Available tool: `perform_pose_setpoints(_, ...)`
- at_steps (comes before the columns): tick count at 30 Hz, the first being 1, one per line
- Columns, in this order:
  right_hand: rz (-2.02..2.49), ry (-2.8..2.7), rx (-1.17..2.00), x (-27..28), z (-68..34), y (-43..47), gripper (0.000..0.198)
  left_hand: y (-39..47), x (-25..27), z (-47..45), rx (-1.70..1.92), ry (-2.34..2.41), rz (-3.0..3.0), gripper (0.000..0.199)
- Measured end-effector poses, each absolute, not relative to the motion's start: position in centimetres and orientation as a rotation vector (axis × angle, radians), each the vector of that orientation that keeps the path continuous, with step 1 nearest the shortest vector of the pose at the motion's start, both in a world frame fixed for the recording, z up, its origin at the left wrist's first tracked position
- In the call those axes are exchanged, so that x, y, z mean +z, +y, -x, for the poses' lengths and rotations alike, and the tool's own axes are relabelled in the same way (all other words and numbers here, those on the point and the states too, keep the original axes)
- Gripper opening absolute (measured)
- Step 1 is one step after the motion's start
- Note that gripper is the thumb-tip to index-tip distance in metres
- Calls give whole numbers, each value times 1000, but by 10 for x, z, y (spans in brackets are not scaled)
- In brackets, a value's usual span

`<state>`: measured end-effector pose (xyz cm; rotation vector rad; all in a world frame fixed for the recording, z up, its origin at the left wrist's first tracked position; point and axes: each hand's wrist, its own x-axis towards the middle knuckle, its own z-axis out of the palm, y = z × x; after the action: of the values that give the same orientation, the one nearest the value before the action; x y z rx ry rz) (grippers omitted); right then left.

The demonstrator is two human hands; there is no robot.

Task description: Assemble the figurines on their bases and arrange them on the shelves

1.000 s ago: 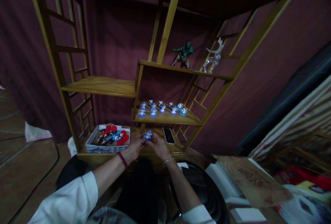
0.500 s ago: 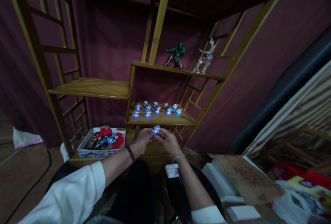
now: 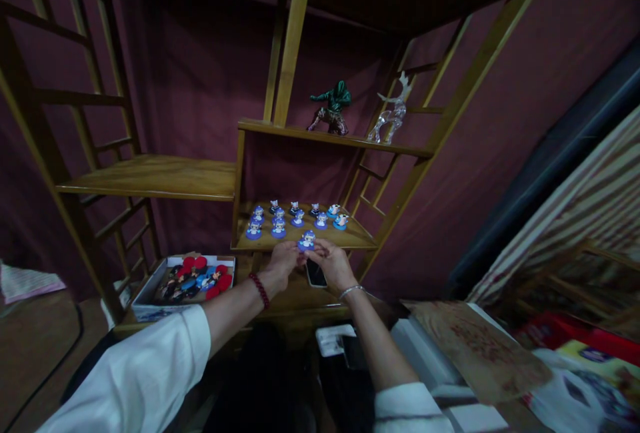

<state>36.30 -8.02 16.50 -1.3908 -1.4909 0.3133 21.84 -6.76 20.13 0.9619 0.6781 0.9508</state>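
Observation:
Between my two hands is a small purple-and-white figurine [image 3: 307, 240] on a round base, held upright at the front edge of the small shelf [image 3: 300, 242]. My left hand [image 3: 284, 261] pinches it from the left, and my right hand [image 3: 334, 265] grips its right side with the thumb at the base. Behind it on that shelf stand several similar purple figurines [image 3: 279, 228], with blue-based ones [image 3: 341, 221] on the right and dark-based ones [image 3: 295, 208] along the back. A dark phone [image 3: 317, 274] lies on the lower board below my right hand.
An open box [image 3: 145, 313] of mixed red, blue and black figurines sits on the lower board at left. Above stand a green hooded figure [image 3: 334, 105] and a clear deer [image 3: 391, 113]. Cardboard [image 3: 475, 346] and a plastic bag [image 3: 565, 386] lie at right.
My hands have brought the figurine up and closer to the shelf's front edge. The view has shifted a little, and the phone below my right hand now shows.

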Motion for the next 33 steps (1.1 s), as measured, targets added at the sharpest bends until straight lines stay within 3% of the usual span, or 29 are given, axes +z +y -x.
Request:
perform_pose_setpoints(27,1552,-1604,87,168,-389,-31,30,-40,184,-232,1132,709,-1102,41)
perform_pose_setpoints(33,1471,-1638,234,169,-389,-26,32,-42,192,-229,1109,765,-1302,43)
